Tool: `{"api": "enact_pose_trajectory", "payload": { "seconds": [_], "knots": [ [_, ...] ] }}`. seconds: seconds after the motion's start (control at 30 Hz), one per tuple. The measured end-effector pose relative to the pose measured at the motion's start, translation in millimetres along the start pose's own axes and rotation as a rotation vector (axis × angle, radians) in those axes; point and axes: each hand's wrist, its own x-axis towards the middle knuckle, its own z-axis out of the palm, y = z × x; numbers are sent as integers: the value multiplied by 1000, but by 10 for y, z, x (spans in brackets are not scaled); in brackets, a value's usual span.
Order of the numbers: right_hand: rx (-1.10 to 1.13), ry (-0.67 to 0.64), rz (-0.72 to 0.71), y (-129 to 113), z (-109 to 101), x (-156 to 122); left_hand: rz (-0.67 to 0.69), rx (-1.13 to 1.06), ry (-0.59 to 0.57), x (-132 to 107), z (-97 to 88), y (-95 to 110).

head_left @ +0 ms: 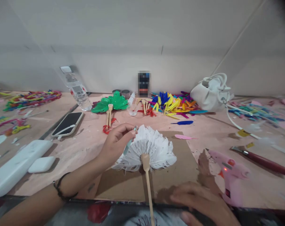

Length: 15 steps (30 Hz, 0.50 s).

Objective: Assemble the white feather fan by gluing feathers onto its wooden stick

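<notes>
A white feather fan (154, 147) with a wooden handle (148, 185) lies spread on a brown cardboard sheet (123, 185), its handle reaching past the table's front edge. My left hand (120, 141) is closed over the fan's left side, pinching a slim pale-teal tool (128, 146) that looks like tweezers. The tool's lower end hangs over the feathers; contact cannot be made out. To the right of the handle, my right hand (201, 201) is low over the cardboard's corner, slightly blurred, with fingers apart and nothing visible in them.
A pink glue gun (230, 175) with a lit red light stands right, near a red-handled knife (265, 160). Behind are a green feather fan (111, 102), coloured feathers (172, 105) and a white bag (210, 92). A phone (68, 124), bottle (77, 91) and power strip (19, 166) lie left.
</notes>
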Motion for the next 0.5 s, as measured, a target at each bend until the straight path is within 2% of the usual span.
{"api": "enact_pose_trajectory", "payload": {
  "seconds": [0.1,0.17,0.3,0.43,0.5],
  "knots": [
    [86,-14,-114,-139,178,318,59,64,22,92,-69,91],
    [134,-16,-184,-197,282,427,106,130,21,156,-122,133],
    [110,5,-223,-256,437,466,238,348,-16,250,-226,117],
    [15,-39,-284,-255,474,439,475,661,-73,298,-291,-22],
    [-20,-77,-299,-248,474,430,518,716,-100,322,-314,-111]
  ]
}}
